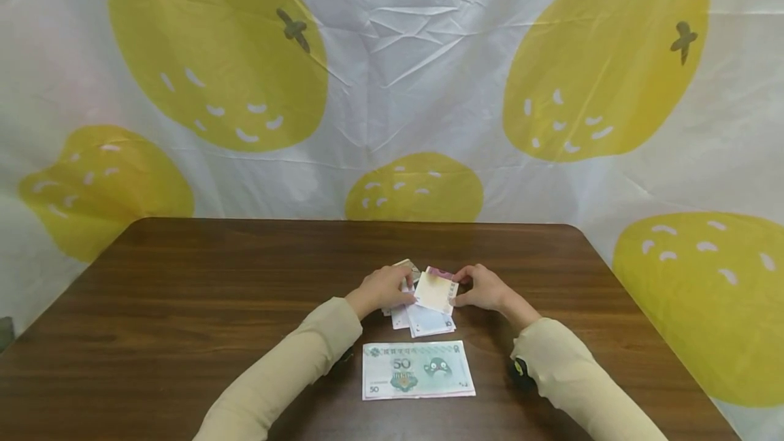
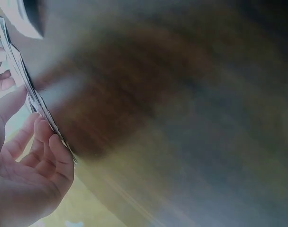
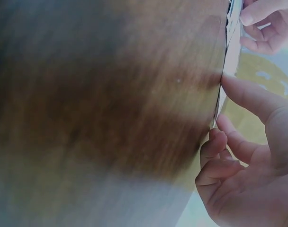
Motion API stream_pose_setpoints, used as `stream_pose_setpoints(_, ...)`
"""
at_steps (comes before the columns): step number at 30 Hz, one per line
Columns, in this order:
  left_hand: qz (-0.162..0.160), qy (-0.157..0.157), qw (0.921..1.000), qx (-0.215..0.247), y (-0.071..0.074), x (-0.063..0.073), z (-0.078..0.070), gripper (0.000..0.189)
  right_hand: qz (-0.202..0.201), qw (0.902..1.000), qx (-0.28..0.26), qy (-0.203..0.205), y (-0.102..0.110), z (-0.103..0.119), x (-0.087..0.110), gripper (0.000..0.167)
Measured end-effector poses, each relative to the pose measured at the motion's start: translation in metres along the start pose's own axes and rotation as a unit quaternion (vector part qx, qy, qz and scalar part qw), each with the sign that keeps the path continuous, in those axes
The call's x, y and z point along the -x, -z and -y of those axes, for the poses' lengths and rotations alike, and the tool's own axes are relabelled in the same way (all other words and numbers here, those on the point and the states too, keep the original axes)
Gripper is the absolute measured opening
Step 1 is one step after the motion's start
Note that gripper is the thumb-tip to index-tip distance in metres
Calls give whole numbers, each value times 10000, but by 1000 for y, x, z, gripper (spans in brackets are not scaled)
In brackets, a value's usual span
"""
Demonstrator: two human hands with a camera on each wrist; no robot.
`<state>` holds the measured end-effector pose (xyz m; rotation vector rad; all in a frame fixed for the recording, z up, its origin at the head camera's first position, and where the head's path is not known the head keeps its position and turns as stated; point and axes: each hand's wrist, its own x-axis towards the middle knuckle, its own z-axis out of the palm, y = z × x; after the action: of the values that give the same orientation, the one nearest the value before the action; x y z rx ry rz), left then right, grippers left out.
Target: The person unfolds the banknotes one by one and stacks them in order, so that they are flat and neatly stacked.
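Note:
A loose stack of play banknotes (image 1: 431, 324) is fanned out on the table between the two hands. On top is a pale cream banknote (image 1: 436, 292), tilted, with a purple-edged banknote (image 1: 439, 273) showing behind its upper edge. My left hand (image 1: 386, 288) holds the left side of the stack, thumb and fingers at the notes' edge in the left wrist view. My right hand (image 1: 486, 289) pinches the right edge of the cream note between thumb and fingers. Nearer to me lies a green-printed 50 banknote (image 1: 418, 371), flat, with another sheet's edge peeking out underneath.
The brown wooden table (image 1: 214, 278) reaches back to a white curtain (image 1: 404, 87) printed with yellow fruit. A dark band (image 1: 520, 374) sits at the right sleeve's cuff. Both forearms, in cream sleeves (image 1: 294, 366), flank the 50 note.

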<state>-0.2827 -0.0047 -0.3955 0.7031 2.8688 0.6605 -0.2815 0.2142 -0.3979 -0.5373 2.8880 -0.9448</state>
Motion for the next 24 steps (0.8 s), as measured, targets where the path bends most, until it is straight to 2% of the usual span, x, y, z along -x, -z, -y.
stream_pose_setpoints(6, -1, -42, 10000, -31, 1, 2, 0, 23, -59, 9996, -148, -241, -1, 1, 0, 38)
stream_pose_setpoints(10, -11, -60, 9999, -83, 1, 2, 0, 23, -220, 9979, -540, -295, -2, 1, 2, 30)
stream_pose_setpoints(14, 1, -82, 9999, -110, 0, 1, 0, 19, -238, 9910, -1302, -185, -3, 0, 3, 22)
stream_pose_setpoints(17, -100, -238, 9995, -176, -1, 1, 2, 15, -227, 9847, -1729, -60, -3, 1, 5, 21)
stream_pose_setpoints(21, -313, -495, 9981, -201, -1, 2, 3, 18, -281, 9794, -1999, 108, -3, 4, 7, 21)
stream_pose_setpoints(24, -435, -566, 9974, 38, -1, 5, 4, 20, -377, 9749, -2193, 71, -2, 7, 8, 21)
